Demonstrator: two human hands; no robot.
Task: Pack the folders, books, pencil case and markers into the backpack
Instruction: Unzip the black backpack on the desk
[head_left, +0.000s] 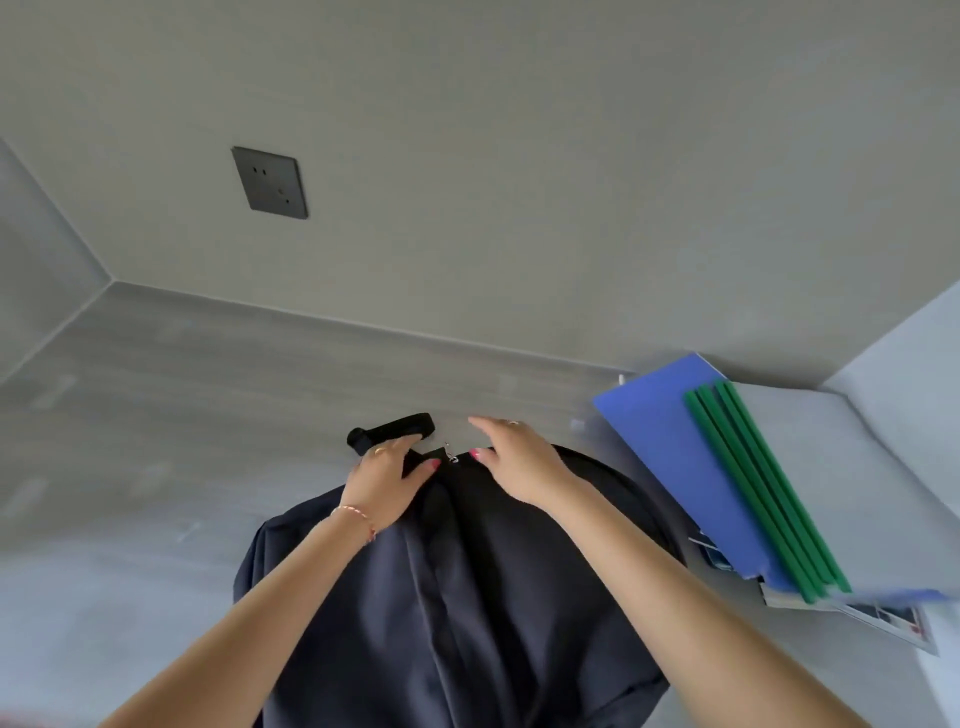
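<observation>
A dark navy backpack (457, 582) lies flat on the grey table, its black carry handle (392, 430) at the far end. My left hand (387, 480) grips the bag's top edge just below that handle. My right hand (511, 462) hovers over the top of the bag beside the small metal zip pull (451, 456), fingers straight and holding nothing. To the right lies a stack with a blue folder (670, 457), green spine bars (763, 493) on top and books (883, 618) underneath. No pencil case or markers are in view.
The grey table (182, 415) runs back to a grey wall carrying a dark power socket (270, 183). A pale wall (914, 353) closes off the right side behind the stack.
</observation>
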